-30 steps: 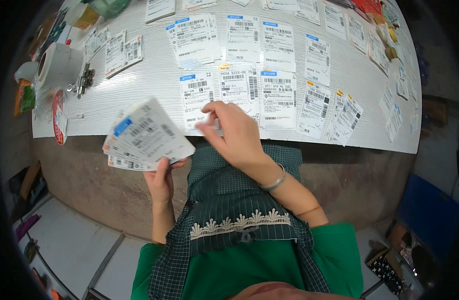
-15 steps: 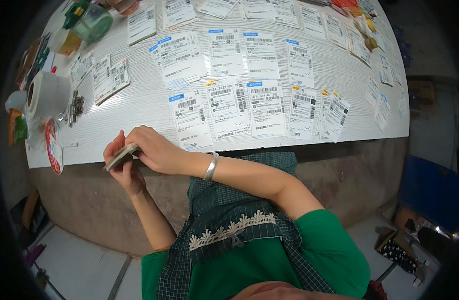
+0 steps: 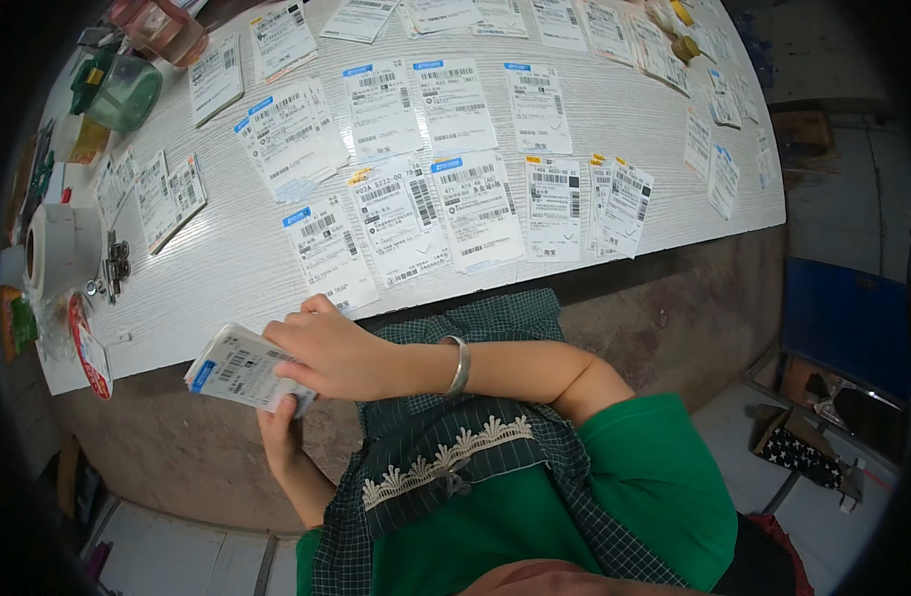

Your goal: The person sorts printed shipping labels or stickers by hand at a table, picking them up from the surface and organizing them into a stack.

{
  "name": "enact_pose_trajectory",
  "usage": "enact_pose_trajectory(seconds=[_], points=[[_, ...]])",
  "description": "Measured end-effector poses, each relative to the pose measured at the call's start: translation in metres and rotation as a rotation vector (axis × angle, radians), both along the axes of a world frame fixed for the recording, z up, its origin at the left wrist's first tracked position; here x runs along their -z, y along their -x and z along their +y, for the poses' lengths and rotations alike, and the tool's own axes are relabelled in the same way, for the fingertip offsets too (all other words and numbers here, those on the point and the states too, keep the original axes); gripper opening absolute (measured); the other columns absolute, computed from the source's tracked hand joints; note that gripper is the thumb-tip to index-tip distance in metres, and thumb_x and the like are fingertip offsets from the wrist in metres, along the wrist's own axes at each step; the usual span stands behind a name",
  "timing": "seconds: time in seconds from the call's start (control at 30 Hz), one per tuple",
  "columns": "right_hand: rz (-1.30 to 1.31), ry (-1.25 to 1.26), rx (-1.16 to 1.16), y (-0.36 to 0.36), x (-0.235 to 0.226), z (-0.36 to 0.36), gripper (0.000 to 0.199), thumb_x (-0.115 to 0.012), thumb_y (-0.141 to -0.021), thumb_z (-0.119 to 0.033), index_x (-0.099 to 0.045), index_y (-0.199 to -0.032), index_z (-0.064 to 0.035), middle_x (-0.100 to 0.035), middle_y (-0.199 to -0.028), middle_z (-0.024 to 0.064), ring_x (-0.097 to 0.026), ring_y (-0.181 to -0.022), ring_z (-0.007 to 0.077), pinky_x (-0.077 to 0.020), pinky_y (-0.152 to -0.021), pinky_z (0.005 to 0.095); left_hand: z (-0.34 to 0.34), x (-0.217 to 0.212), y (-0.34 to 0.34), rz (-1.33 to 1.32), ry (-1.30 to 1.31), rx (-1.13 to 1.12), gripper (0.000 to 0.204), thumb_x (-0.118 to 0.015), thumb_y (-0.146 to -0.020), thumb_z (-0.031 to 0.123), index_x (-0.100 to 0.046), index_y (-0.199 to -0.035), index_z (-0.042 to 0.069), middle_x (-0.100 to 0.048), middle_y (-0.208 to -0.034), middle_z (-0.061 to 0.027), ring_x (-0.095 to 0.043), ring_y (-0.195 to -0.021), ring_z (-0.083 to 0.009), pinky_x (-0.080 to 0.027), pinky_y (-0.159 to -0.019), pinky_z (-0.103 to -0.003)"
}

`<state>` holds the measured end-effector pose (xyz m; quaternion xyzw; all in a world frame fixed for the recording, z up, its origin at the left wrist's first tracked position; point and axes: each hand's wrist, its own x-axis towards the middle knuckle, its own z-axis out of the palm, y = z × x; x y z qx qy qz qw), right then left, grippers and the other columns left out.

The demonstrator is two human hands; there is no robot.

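Note:
A thick stack of shipping labels (image 3: 239, 368), white with a blue band at one corner, is held in front of the table's near edge at the left. My left hand (image 3: 280, 429) grips it from below, thumb on the printed face and most fingers hidden behind. On the stack's right end, my right hand (image 3: 341, 350) is closed, its thumb on the face; its fingertips are partly hidden. Nearest to this hand on the table lies a blue-cornered label (image 3: 326, 253), beside a label with a yellow tab (image 3: 401, 223).
Rows of label piles cover the white table (image 3: 202, 283). At the left stand a white tape roll (image 3: 63, 253), small metal parts (image 3: 115, 268) and a red-rimmed tag (image 3: 90, 348) by the edge. A green jar (image 3: 123, 94) and a pink cup (image 3: 167, 35) are at the far left.
The stack was edge-on and now shows its printed face. Both hands have moved lower and to the right. The whole table view has shifted left and turned slightly.

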<state>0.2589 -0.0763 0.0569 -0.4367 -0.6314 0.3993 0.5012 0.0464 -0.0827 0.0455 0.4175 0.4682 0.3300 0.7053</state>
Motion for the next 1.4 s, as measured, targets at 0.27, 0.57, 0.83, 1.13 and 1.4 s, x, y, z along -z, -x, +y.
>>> enact_pose_trajectory(seconds=[0.27,0.57,0.83,1.13,1.4], points=[[0.037,0.200,0.052,-0.023,0.000,-0.032,0.029,-0.053,-0.085,-0.019,-0.051,-0.103,0.0039,-0.057,-0.089,0.0167,-0.049,-0.087,0.0306,-0.0320,-0.086,0.0380,-0.022,-0.028,-0.063,-0.007,0.129,0.013,0.050,-0.058,-0.083,0.013,-0.038,-0.124,-0.007,-0.052,-0.116,-0.0195,-0.058,-0.100,-0.0273,-0.053,-0.078,-0.037],[0.000,0.323,0.032,-0.045,-0.016,-0.032,0.029,-0.050,-0.088,-0.020,-0.051,-0.105,0.0029,-0.057,-0.091,0.0170,-0.052,-0.089,0.0314,-0.0381,-0.081,0.0397,-0.014,-0.026,-0.079,-0.042,0.124,0.106,0.034,-0.053,-0.088,0.010,-0.048,-0.117,-0.006,-0.059,-0.109,-0.0168,-0.063,-0.089,-0.0228,-0.056,-0.069,-0.032],[-0.566,0.355,0.440,-0.240,0.007,0.058,0.024,-0.058,-0.083,-0.018,-0.062,-0.102,-0.0035,-0.063,-0.104,0.0112,-0.060,-0.088,0.0208,-0.0481,-0.077,0.0321,-0.011,-0.021,-0.059,0.067,-0.055,-0.093,0.029,-0.051,-0.088,0.011,-0.050,-0.107,-0.012,-0.062,-0.094,-0.0217,-0.065,-0.071,-0.0301,-0.056,-0.060,-0.035],[-1.194,0.406,0.150,-0.283,0.008,0.124,0.053,-0.076,-0.066,-0.029,-0.055,-0.106,-0.0011,-0.058,-0.106,0.0143,-0.056,-0.098,0.0276,-0.0444,-0.084,0.0344,0.011,-0.024,-0.068,0.069,-0.023,-0.086,0.032,-0.051,-0.088,0.012,-0.049,-0.108,-0.014,-0.062,-0.091,-0.0226,-0.066,-0.070,-0.0296,-0.056,-0.059,-0.033],[-1.074,0.365,0.136,-0.310,0.010,0.117,0.038,-0.065,-0.078,-0.018,-0.055,-0.110,0.0005,-0.060,-0.103,0.0148,-0.058,-0.095,0.0268,-0.0457,-0.083,0.0345,0.022,-0.016,-0.063,0.025,-0.005,-0.068,0.033,-0.052,-0.088,0.013,-0.048,-0.109,-0.013,-0.063,-0.093,-0.0222,-0.066,-0.071,-0.0299,-0.056,-0.058,-0.033]])
